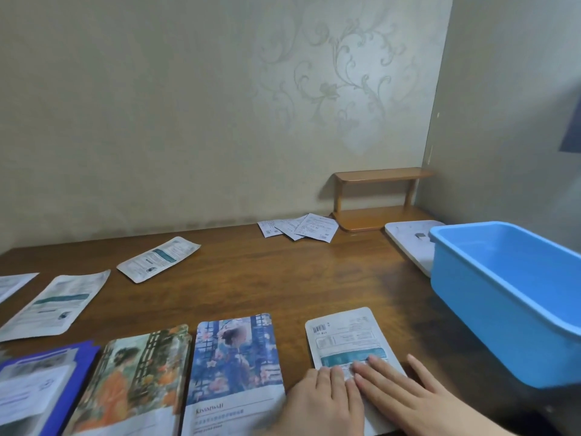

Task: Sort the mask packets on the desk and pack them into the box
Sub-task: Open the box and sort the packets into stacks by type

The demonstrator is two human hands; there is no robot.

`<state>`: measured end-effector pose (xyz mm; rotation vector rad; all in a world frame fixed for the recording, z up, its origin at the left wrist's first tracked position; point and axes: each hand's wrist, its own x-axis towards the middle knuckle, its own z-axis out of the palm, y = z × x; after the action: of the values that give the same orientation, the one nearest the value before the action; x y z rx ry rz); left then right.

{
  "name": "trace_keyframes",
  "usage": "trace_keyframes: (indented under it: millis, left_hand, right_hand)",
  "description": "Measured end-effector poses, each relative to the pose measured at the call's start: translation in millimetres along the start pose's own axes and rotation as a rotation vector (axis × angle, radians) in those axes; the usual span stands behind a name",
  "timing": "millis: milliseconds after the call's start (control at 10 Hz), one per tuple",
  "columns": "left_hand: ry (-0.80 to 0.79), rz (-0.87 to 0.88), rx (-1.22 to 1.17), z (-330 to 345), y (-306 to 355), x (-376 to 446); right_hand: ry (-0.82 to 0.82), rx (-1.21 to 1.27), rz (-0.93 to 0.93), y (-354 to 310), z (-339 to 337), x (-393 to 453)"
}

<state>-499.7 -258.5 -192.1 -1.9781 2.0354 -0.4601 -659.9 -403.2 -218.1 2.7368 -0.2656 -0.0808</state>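
Sorting stage, as judged from the head view, the only view supplied.

Item 1. White packet (345,338), printed side with barcode up, lay flat on the desk (283,272) at about 5 o'clock in the picture. Both hands rested on its near half. Left hand (323,401): fingers straight and together, pressed flat at the packet's left edge, gripping nothing. Right hand (405,391): fingers straight and slightly spread, laid flat across the packet, thumb out to 3 o'clock; not curled round it.

Item 2. Blue box (503,297), open-topped, at 3 o'clock, just beside the white packet. No packets showed in the part of its inside that could be seen.

Item 3. Row along the near edge, 6 to 8 o'clock: blue picture packet (235,357), orange picture packet (138,379), dark blue packet (44,385). Whether each was a single packet or a pile could not be told.

Item 4. Loose packets at 9 to 10 o'clock: two white-and-teal packets (56,303) and (158,259), plus a corner of another at the left border.

Item 5. Small white sachets (298,228), fanned, at 12 o'clock by the wall.

Item 6. Wooden shelf (380,199) and white board (412,243), at 1 to 2 o'clock, behind the box.

Assessment. Packets appeared part-sorted by kind; packing not begun. The next move probably called for gathering the loose white-and-teal packets onto the one under the hands, squaring the pile, then pinching its edge to lift it toward 3 o'clock into the box.
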Motion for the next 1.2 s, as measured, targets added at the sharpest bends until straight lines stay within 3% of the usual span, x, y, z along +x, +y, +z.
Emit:
trace_keyframes:
  millis: [100,200,300,400,500,600,700,800,900,1000,1100,1200]
  left_hand:
    - [0.058,0.017,0.129,-6,2,-9]
    - [0.368,0.041,0.016,-31,-7,-16]
    - [0.546,0.015,-0.286,-82,-37,-21]
    - [0.498,-0.111,-0.535,-110,-68,-12]
    - [0.458,-0.229,-0.770,-110,-90,6]
    - [0.423,-0.399,-1.008,-94,-117,30]
    - [0.247,-0.500,-1.062,-63,-135,54]
    - [0.123,-0.499,-0.949,-33,-137,67]
    - [0.028,-0.481,-0.877,-14,-135,68]
    - [-0.034,-0.438,-0.697,-4,-131,64]
    - [-0.006,-0.238,-0.517,-10,-126,54]
    - [-0.162,-0.082,-0.544,-15,-121,47]
  right_hand:
    - [0.085,0.036,-0.043,11,-1,-5]
    - [0.078,0.288,-0.087,29,-38,-15]
    - [0.338,0.898,-0.069,28,-80,-18]
    - [0.456,1.376,0.100,32,-89,-14]
    - [0.658,1.607,0.267,15,-73,6]
    - [0.627,1.739,0.413,7,-63,20]
    - [0.462,1.583,0.520,-5,-63,25]
    - [0.401,1.358,0.586,-12,-64,30]
    - [0.245,0.796,0.632,-15,-72,36]
    - [0.171,0.483,0.627,-14,-71,38]
    - [0.325,0.562,0.560,-8,-60,36]
    - [0.333,0.582,0.415,-8,-58,48]
